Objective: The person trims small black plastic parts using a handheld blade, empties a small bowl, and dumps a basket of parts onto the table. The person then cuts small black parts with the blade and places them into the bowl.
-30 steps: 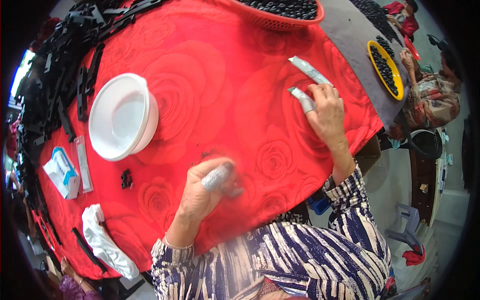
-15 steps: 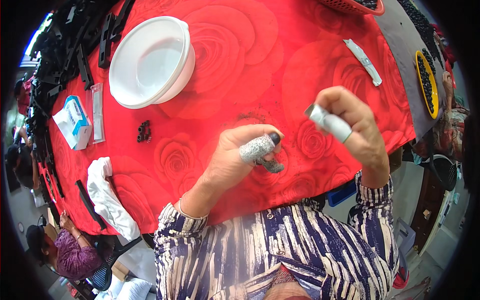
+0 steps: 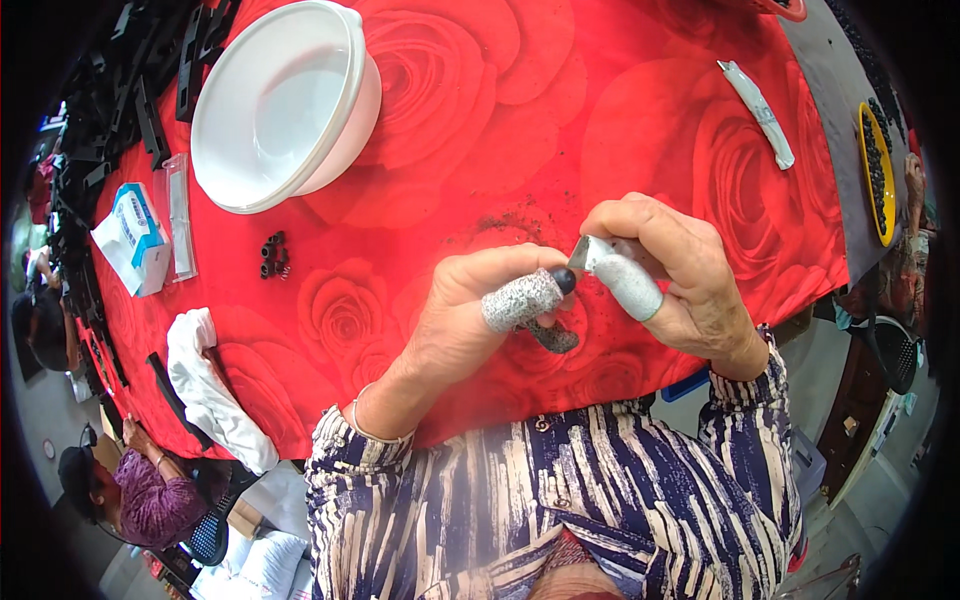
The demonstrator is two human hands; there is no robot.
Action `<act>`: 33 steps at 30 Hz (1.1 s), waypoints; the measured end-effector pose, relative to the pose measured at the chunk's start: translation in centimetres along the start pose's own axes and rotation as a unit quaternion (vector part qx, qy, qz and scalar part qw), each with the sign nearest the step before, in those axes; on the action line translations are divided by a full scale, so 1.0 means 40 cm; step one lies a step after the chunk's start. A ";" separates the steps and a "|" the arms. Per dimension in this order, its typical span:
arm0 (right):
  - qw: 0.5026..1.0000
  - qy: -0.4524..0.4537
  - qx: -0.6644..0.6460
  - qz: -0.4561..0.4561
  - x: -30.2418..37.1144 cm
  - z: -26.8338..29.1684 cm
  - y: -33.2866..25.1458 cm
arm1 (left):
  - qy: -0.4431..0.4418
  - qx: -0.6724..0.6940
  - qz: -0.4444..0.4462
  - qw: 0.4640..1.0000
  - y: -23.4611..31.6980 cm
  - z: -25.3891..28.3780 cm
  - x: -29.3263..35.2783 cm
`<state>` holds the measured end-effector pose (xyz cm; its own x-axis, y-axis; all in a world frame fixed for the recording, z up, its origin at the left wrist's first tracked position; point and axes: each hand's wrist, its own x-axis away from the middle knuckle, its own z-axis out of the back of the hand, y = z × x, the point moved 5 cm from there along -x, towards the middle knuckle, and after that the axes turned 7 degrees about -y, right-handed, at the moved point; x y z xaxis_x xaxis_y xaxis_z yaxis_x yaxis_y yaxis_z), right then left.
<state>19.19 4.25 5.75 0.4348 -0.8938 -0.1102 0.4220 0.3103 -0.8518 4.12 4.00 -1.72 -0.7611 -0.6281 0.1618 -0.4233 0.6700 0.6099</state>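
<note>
My left hand is closed on a small black rounded part, held at the fingertips. Speckled grey finger covers wrap its thumb and another finger. Facing it, my right hand pinches a small metal blade with a white-wrapped end. A whitish cover sheathes the right thumb. The blade's edge is right beside the black part; whether they touch I cannot tell. Dark crumbs are scattered on the red cloth just beyond my hands.
A white basin stands at the far left of the red rose-patterned tablecloth. Several small black parts, a tissue pack and a white cloth lie leftward. A white wrapped strip and yellow tray are rightward.
My right hand has moved left and slightly down, bringing the blade up to the black part. The left hand stays nearly in place. The whole view has shifted a little.
</note>
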 end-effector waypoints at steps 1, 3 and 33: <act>1.000 0.000 -0.001 -0.002 -0.001 0.002 -0.001 | -0.002 0.015 -0.007 1.000 -0.001 0.000 0.000; 1.000 -0.008 0.011 0.000 -0.006 0.002 -0.002 | -0.004 0.011 -0.009 1.000 -0.002 0.002 0.001; 0.999 -0.020 0.021 0.028 -0.012 -0.008 0.012 | 0.011 0.012 -0.003 1.000 -0.003 0.003 0.000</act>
<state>18.95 4.71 5.22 0.4894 -0.8612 -0.1371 0.4282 0.3743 -0.8225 4.10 3.95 -1.90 -0.7479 -0.6401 0.1756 -0.4393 0.6757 0.5921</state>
